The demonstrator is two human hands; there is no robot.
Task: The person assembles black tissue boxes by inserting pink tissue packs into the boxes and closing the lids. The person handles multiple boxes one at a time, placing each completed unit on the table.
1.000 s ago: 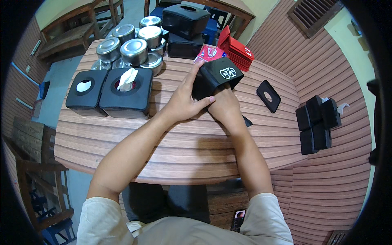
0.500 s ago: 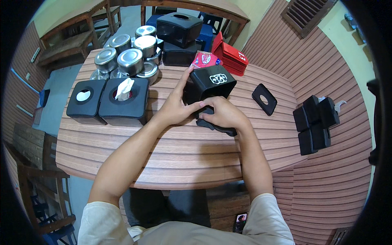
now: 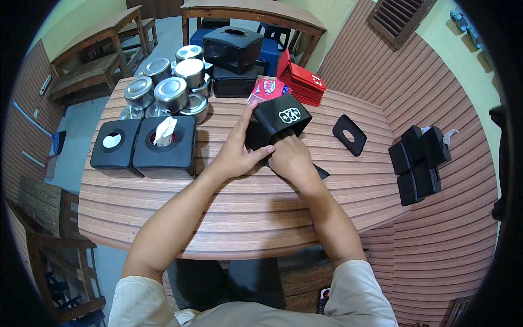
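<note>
A black tissue box point(image 3: 271, 121) with a white marking on its side is tilted above the table, its open side toward me. My left hand point(image 3: 238, 148) grips it from the left, thumb along the near edge and fingers along the far side. My right hand point(image 3: 292, 159) reaches into the opening, fingertips hidden inside. It is closed on a dark cloth point(image 3: 322, 172), of which a corner shows beside the wrist. To the right, a black lid point(image 3: 350, 136) with an oval hole lies flat. A pink-red packet point(image 3: 268, 90) lies just behind the box.
Two black tissue boxes point(image 3: 164, 155) stand at the left, one with tissue sticking out. Behind them are stacked round metal tins point(image 3: 171, 95). Two more black boxes point(image 3: 232, 48) are stacked at the back, beside folded red signs point(image 3: 303, 82). Black holders point(image 3: 417, 163) are at the right edge.
My right hand has moved from below the box's near edge into its opening, drawing the cloth along. The box has tipped slightly; my left hand still holds it.
</note>
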